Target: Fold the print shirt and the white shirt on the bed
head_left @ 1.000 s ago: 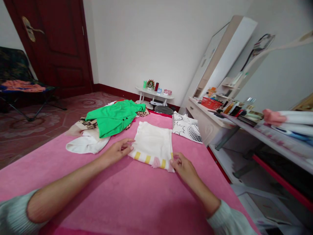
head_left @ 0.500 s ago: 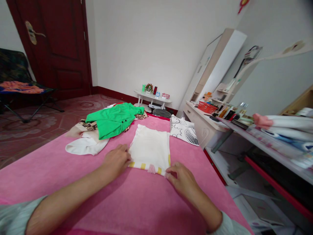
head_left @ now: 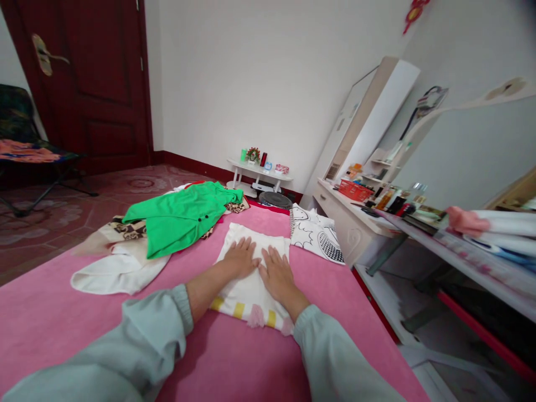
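Observation:
A white folded cloth point(head_left: 251, 293) with yellow stripes and pink tufts along its near edge lies on the pink bedcover point(head_left: 234, 363). My left hand point(head_left: 242, 258) rests flat on its upper part, fingers spread. Beside it my right hand point(head_left: 276, 274) also lies flat on the cloth, fingers stretched forward. The two hands are close together, and neither grips anything. To the left is a pile with a green garment point(head_left: 184, 215) on top and a white garment point(head_left: 121, 271) at its near side. A white cloth with black drawings point(head_left: 314, 234) lies to the right.
A white dresser point(head_left: 343, 218) with a red basket point(head_left: 355, 190) and bottles stands at the right, near a table with rolled cloths point(head_left: 506, 223). A low white table point(head_left: 259, 170) is against the back wall. A folding chair point(head_left: 25, 151) stands at the left.
Both hands have moved forward from the near corners of the white cloth onto its upper part and now lie flat. The view has shifted slightly.

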